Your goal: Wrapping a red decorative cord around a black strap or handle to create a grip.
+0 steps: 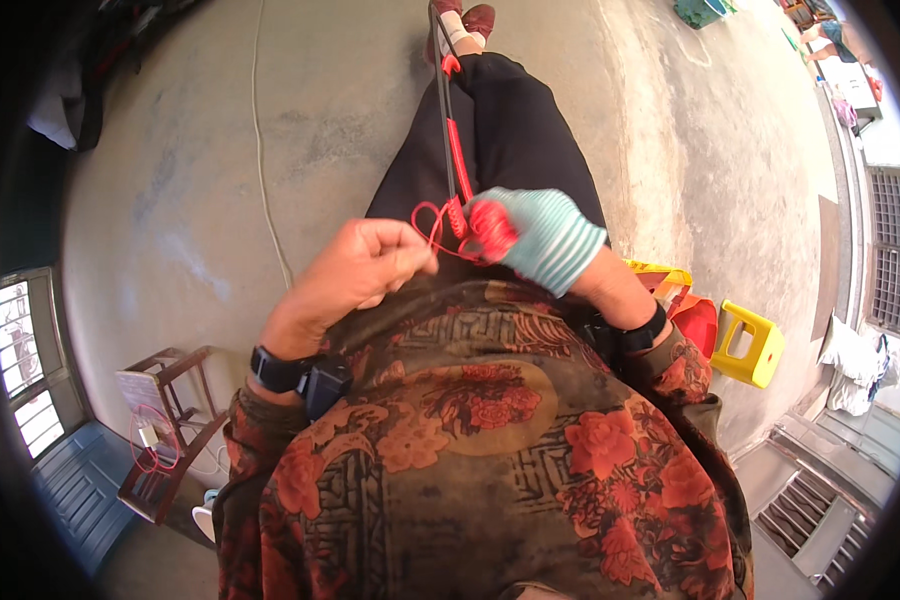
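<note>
My bare left hand (370,265) is closed in a pinch, with the thin red cord (432,218) running from its fingertips in a small loop. My right hand (555,235), in a pale green striped glove, grips a wound bundle of red cord (491,230). Two dark straps (446,120) stretch from near my hands along my black trousers to my feet. One strap has red cord wrapped tightly round it (458,155), and coils of it (456,216) lie right beside the bundle. Another short red wrap (451,65) shows near my shoes. The fingers of the glove are partly hidden by the bundle.
A yellow plastic stool (755,345) stands at right beside a red plastic thing (697,325). At lower left is a brown wooden frame (175,440) with red cord on it. A pale cable (260,150) crosses the concrete floor. White cloth (852,375) hangs at far right.
</note>
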A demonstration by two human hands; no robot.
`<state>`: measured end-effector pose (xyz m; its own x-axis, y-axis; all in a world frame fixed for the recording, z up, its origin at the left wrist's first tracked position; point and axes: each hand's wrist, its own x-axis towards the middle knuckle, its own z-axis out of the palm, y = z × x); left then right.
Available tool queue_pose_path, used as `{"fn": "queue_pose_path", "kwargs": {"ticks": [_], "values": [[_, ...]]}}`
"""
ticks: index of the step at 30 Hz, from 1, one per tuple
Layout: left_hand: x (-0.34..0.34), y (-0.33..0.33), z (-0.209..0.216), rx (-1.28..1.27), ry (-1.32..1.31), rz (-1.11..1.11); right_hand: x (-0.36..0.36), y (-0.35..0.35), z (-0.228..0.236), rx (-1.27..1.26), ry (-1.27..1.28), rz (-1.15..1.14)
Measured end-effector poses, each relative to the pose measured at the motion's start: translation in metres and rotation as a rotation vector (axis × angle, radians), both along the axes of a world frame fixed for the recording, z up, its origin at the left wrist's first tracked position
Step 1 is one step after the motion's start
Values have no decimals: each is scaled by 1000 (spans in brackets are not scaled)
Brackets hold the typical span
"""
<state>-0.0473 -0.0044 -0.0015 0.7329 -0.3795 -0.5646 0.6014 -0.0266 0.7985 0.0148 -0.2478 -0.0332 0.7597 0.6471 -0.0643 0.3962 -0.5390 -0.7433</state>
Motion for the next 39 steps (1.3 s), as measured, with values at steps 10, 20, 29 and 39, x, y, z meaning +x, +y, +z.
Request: {"fn": "queue_pose_path", "kwargs": {"ticks": [10,20,29,39], "values": [[-21,28,-2,-145,-204,-263,58,-127,0,1179,717,-812],[-3,1,-17,-791,-247,454,37,-102,6,690,534,-457],[17,-13,-30,-193,-177,332,21,-8,20,-355,-332,15],[18,-12,-58,-126,-134,347,24,17,3,418,521,-165]]}}
